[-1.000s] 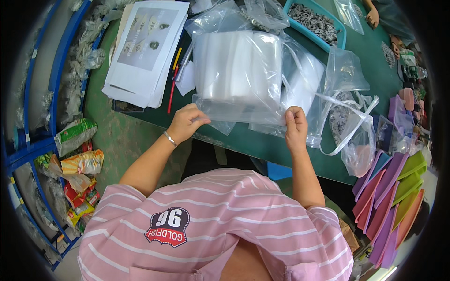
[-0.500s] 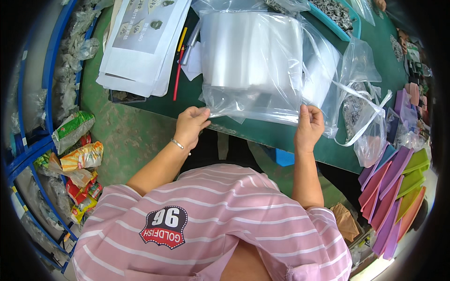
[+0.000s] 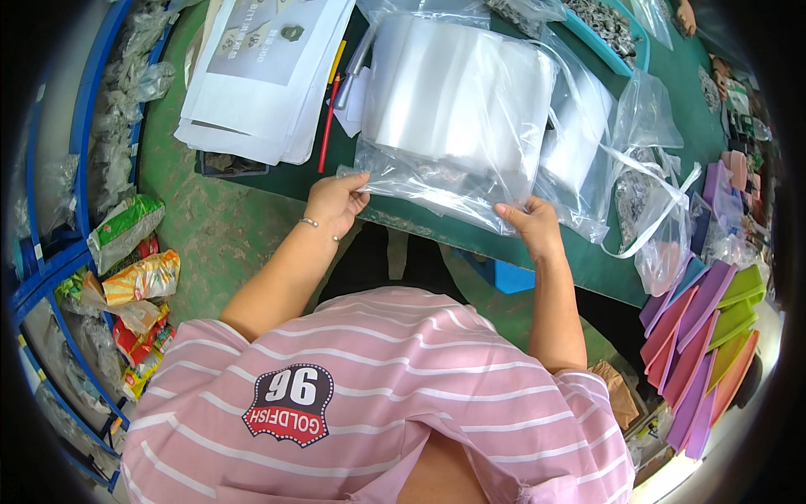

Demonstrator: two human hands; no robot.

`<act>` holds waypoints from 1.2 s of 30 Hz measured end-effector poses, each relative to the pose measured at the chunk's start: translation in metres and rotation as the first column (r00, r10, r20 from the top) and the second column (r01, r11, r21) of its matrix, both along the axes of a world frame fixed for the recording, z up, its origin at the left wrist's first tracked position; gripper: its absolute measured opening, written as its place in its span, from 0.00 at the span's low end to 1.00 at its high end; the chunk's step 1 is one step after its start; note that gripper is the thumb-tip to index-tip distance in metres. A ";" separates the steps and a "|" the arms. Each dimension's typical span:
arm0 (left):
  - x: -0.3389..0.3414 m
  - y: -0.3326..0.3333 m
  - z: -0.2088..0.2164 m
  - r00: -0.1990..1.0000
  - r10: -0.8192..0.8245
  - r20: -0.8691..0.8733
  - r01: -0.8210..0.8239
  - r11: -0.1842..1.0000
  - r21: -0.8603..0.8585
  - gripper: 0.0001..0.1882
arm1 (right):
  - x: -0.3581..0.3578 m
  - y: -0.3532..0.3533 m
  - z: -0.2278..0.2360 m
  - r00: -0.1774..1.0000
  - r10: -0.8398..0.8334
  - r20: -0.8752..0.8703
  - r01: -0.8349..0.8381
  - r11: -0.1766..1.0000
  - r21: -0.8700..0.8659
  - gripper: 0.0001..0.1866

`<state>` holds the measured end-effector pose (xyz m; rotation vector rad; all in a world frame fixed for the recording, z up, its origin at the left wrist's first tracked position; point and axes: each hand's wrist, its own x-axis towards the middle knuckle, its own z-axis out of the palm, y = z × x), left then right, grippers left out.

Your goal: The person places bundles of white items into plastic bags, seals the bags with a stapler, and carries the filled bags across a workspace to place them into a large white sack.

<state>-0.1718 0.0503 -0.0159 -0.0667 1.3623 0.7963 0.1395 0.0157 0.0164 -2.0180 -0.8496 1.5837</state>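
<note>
A large clear plastic bag (image 3: 437,191) lies on the green table with a thick stack of clear plastic sheets or small bags (image 3: 462,92) inside it. My left hand (image 3: 336,202) pinches the bag's near left corner between thumb and fingers. At the near right edge my right hand (image 3: 533,225) grips the same bag, thumb on top. The bag's near edge is stretched between both hands and hangs slightly tilted at the table's front edge. A second clear bag with whitish contents (image 3: 578,139) lies just right of it.
Paper sheets (image 3: 239,118), a red pen (image 3: 329,126) and a yellow one lie at left. A blue tray of small metal parts (image 3: 600,29) stands at the back right, near a tied bag of parts (image 3: 642,197). Blue shelving (image 3: 84,151) is left; coloured bins (image 3: 701,336) are right.
The bag's near edge has turned, its left end rising and its right end dropping toward me. My right hand has moved nearer and slightly left; my left hand has shifted a little left.
</note>
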 end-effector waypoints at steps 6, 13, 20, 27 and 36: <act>-0.001 -0.004 -0.008 0.999 -0.029 -0.017 0.027 0.994 -0.109 0.04 | -0.010 -0.018 -0.009 0.801 -0.346 -0.489 0.262 0.936 -0.234 0.15; 0.011 -0.022 -0.025 0.977 0.212 0.008 -0.212 0.977 0.007 0.06 | -0.013 -0.025 -0.014 0.783 -0.409 -0.469 0.262 0.900 -0.347 0.10; 0.098 -0.046 0.013 0.855 -0.004 0.519 0.058 0.994 -0.088 0.15 | -0.009 -0.024 -0.014 0.821 -0.317 -0.475 0.168 0.929 -0.330 0.07; 0.125 -0.034 0.010 0.922 -0.132 0.363 0.161 0.986 -0.051 0.06 | 0.040 0.015 0.036 0.988 0.124 0.090 -0.143 0.955 0.261 0.13; 0.133 0.026 0.080 0.875 0.024 0.484 -0.066 0.995 0.070 0.05 | 0.023 0.129 -0.050 0.665 0.049 0.746 -0.593 0.641 0.487 0.15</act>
